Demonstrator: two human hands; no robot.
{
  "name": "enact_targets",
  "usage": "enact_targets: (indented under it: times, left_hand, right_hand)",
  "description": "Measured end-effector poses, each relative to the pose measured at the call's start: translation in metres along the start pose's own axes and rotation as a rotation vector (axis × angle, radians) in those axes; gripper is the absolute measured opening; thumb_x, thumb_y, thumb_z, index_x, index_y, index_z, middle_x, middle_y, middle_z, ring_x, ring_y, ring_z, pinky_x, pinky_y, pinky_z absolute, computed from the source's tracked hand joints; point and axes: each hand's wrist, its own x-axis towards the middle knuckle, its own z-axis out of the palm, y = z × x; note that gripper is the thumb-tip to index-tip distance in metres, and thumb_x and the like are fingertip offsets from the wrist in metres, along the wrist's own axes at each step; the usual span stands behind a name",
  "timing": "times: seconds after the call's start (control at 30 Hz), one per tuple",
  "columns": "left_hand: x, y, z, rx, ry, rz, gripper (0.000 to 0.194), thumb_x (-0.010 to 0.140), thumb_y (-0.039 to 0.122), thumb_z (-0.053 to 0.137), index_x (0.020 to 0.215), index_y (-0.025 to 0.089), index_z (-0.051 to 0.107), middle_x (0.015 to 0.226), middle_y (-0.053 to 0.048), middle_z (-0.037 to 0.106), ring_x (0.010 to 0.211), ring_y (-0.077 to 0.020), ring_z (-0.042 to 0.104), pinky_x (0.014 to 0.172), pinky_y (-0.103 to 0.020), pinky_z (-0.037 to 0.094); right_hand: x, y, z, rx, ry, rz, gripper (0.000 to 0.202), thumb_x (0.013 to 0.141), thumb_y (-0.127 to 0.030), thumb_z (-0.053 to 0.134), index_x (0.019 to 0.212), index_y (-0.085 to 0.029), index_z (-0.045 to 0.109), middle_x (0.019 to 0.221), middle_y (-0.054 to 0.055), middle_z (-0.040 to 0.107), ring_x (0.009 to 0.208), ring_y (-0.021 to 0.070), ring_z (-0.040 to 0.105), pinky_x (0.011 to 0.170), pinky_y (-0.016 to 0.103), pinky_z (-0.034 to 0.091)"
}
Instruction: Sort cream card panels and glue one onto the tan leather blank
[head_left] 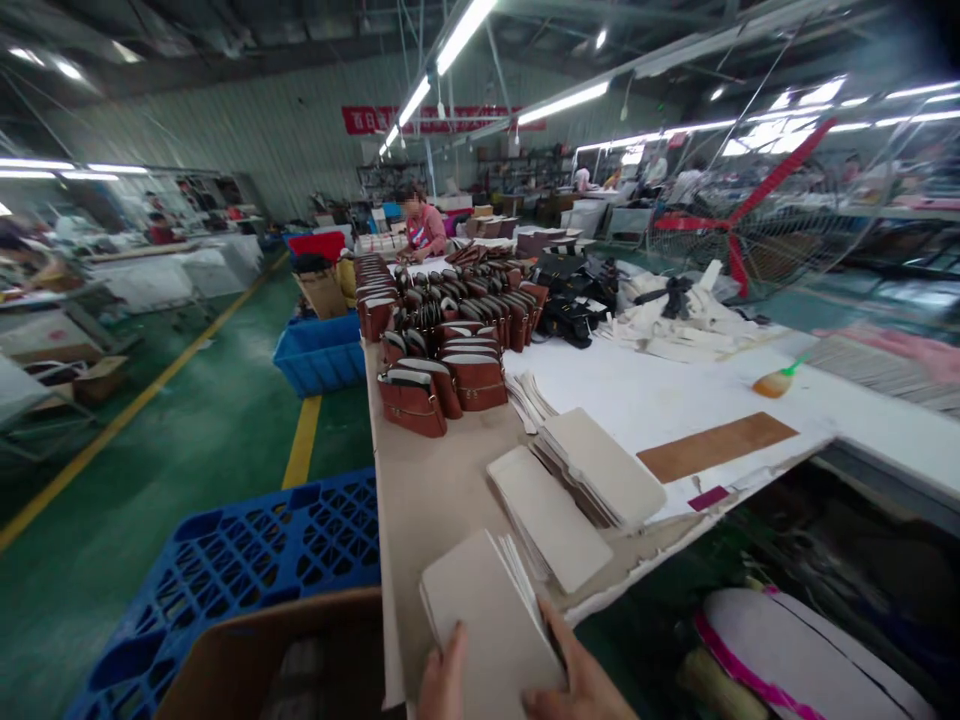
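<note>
A stack of beige, round-cornered boards (pixel 484 610) is at the table's near edge. My left hand (pixel 442 675) grips its left side, with fingertips showing on the top sheet and the rest cut off by the frame. On the opposite side my right hand (pixel 581 670) is closed on the stack, one finger along the edge and the thumb on top. The sheets fan slightly at the upper right. Just beyond lie two more piles, a narrower beige board pile (pixel 551 515) and a wider beige board pile (pixel 600 465), which partly touch.
Rows of brown bags (pixel 457 320) cover the table's far part. Black pieces (pixel 574 295) and white strips (pixel 690 315) lie right of them, near a glue bottle (pixel 776 382). A blue pallet (pixel 247 560) and cardboard box (pixel 217 650) stand left. A person (pixel 426 230) works beyond.
</note>
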Motion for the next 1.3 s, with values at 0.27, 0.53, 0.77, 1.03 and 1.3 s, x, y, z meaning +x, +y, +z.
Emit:
enact_targets:
  times: [0.27,0.53,0.77,1.03,1.3]
  left_hand:
    - [0.05,0.085,0.162,-0.278,-0.147,0.106,0.037,0.086,0.034,0.07,0.117,0.017,0.061,0.108,-0.012,0.078,0.091,-0.0243,0.075,0.081,-0.036,0.06]
    - [0.097,0.053,0.192,0.0,-0.065,0.059,0.022,0.093,0.023,0.069,0.114,0.016,0.066,0.11,-0.006,0.074,0.102,-0.0225,0.07,0.094,-0.043,0.057]
    - [0.116,0.042,0.186,0.281,0.054,0.141,0.04,0.099,0.035,0.063,0.134,0.015,0.058,0.139,-0.014,0.064,0.13,-0.0287,0.061,0.109,-0.051,0.051]
    - [0.183,0.132,0.199,0.647,0.065,0.524,0.059,0.105,0.046,0.052,0.155,0.018,0.04,0.165,-0.016,0.038,0.155,-0.0342,0.032,0.127,-0.061,0.025]
    - [0.246,0.182,0.247,0.908,-0.34,0.671,0.048,0.102,0.049,0.06,0.14,0.019,0.059,0.146,-0.013,0.06,0.136,-0.0314,0.056,0.119,-0.06,0.041]
  right_hand:
    - [0.122,-0.036,-0.109,-0.298,0.197,-0.18,0.084,0.067,-0.028,0.074,0.147,-0.015,0.053,0.147,0.017,0.054,0.134,0.0354,0.054,0.12,0.055,0.039]
    - [0.089,0.024,-0.103,-0.365,0.39,-0.304,0.05,0.087,-0.038,0.061,0.131,-0.016,0.068,0.149,0.018,0.053,0.141,0.0365,0.048,0.124,0.057,0.036]
    - [0.037,0.07,-0.124,-0.203,0.411,-0.129,0.05,0.082,-0.055,0.067,0.117,-0.021,0.077,0.134,0.016,0.066,0.125,0.0362,0.064,0.11,0.052,0.053]
    - [0.045,0.071,-0.12,0.11,0.468,0.079,0.074,0.081,-0.074,0.067,0.13,-0.019,0.061,0.135,0.017,0.064,0.116,0.0327,0.068,0.091,0.04,0.061]
    - [0.072,0.079,-0.081,0.392,0.49,0.227,0.092,0.084,-0.087,0.06,0.148,-0.022,0.046,0.136,0.016,0.065,0.112,0.0333,0.071,0.083,0.042,0.063]
